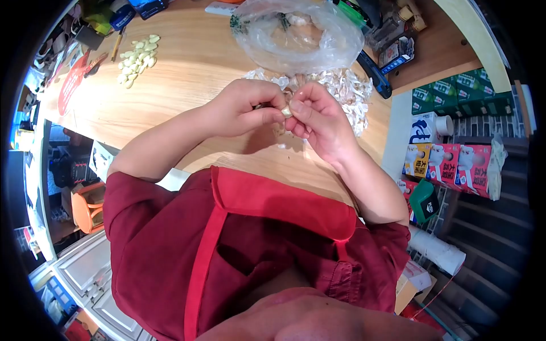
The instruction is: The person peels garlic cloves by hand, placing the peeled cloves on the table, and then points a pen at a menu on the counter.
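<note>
Both hands meet over the near part of the wooden table (199, 74). A pale garlic clove (286, 112) sits between my left hand (247, 108) and my right hand (321, 119), pinched by the thumbs and fingers of both. Something dark shows behind the left thumb, too small to make out. Behind and beside the right hand lies a heap of white garlic skins (355, 102). Several peeled cloves (138, 59) form a pile at the table's far left. Beyond the hands is a clear plastic bag (256, 42) with brownish contents, partly blurred by the plastic.
A blue-black tool (374, 74) lies at the table's right edge. A pencil-like stick (117, 44) and a red round piece (73, 85) are at the left. Boxes (446, 165) stand on the right, and an orange stool (86, 207) is at lower left.
</note>
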A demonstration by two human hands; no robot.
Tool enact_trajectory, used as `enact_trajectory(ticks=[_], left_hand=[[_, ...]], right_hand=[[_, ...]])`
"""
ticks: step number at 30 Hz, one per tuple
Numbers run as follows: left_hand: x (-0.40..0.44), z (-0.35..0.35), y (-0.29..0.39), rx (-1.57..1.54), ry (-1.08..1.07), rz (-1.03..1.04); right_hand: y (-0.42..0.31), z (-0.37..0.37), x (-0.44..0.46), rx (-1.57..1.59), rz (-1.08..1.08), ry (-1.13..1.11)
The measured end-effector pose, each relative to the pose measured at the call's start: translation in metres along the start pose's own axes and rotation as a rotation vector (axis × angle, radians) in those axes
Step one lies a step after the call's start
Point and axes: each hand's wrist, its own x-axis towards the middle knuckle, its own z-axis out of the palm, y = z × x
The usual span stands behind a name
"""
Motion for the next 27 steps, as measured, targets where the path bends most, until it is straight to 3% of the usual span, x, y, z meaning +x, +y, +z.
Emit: enact_trajectory(ticks=[9, 12, 22, 27], left_hand=[[0.004, 0.001, -0.007, 0.188, 0.047, 0.193], [0.002, -0.002, 0.008, 0.117, 0.029, -0.055], [-0.003, -0.005, -0.003, 0.157, -0.059, 0.139], [0.001, 0.002, -0.013, 0.263, 0.124, 0.224]], right_hand=[[-0.004, 0.002, 0.001, 0.211, 0.103, 0.020], [-0.003, 0.001, 0.001, 0.034, 0.044, 0.051], [0.003, -0.004, 0.002, 0.167, 0.152, -0.074], [0.000, -0.001, 0.003, 0.067, 0.049, 0.064]])
